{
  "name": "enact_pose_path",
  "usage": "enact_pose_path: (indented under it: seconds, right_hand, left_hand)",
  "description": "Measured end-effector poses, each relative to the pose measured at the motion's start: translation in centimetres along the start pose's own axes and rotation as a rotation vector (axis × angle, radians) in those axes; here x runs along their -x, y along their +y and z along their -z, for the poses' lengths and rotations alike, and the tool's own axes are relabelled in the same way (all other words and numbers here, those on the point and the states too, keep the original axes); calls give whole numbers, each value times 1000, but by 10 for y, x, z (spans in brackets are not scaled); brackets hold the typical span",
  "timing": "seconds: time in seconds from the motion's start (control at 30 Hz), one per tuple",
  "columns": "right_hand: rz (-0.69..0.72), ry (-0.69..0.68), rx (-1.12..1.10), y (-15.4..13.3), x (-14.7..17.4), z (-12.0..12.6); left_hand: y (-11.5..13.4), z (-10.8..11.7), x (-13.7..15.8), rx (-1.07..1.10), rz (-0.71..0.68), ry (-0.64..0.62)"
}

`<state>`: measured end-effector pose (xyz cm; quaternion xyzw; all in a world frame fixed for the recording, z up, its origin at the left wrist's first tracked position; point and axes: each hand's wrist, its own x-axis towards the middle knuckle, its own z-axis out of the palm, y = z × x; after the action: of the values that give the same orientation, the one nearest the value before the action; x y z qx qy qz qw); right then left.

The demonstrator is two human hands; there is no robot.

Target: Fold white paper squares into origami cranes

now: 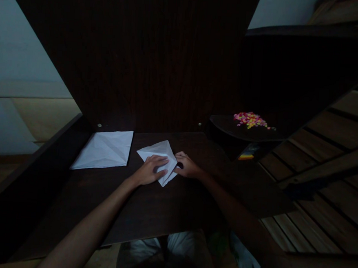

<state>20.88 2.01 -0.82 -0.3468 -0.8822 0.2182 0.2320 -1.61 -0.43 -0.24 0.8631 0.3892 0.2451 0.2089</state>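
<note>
A: What takes up the most room?
B: A dark upright panel [153,58], rising along the back edge of the desk [149,213]. The desk comes second, dark brown, with a raised board [25,176] along its left edge.
A: And then?
B: A dark rounded shelf [227,124], just beyond the back right corner of the desk.
A: Any paper?
B: 2 pieces. The larger is a creased white sheet [107,149], lying near the back left corner. The smaller is a folded white paper [171,162], about midway between the left and right edges, nearer the back edge than the front. Its layers end in points.
A: How are the hands placed?
B: The left hand [150,169] lies across the folded paper, fingers spread and released, thumb apart. The right hand [189,167] is at the paper's right side, its fingers curled around a dark gap; I can't tell whether they grasp the flap.
A: Smallest things?
B: A yellow and orange item [246,156] below the shelf, then tiny pink, red and yellow pieces [250,119] heaped on top of it.
</note>
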Motion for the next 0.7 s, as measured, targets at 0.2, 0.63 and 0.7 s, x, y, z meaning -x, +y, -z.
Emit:
enact_pose_path:
  seconds: [0.2, 0.63, 0.7]
  right_hand:
    - [-206, 121, -260, 13, 3, 11]
    - [-9, 54, 10, 7, 2, -4]
    - [-9, 34, 61, 8, 4, -4]
  left_hand:
    - [3, -2, 3, -205, -23, -43]
    - [11, -3, 8, -283, -75, -134]
    - [10, 0, 8, -288, -112, -128]
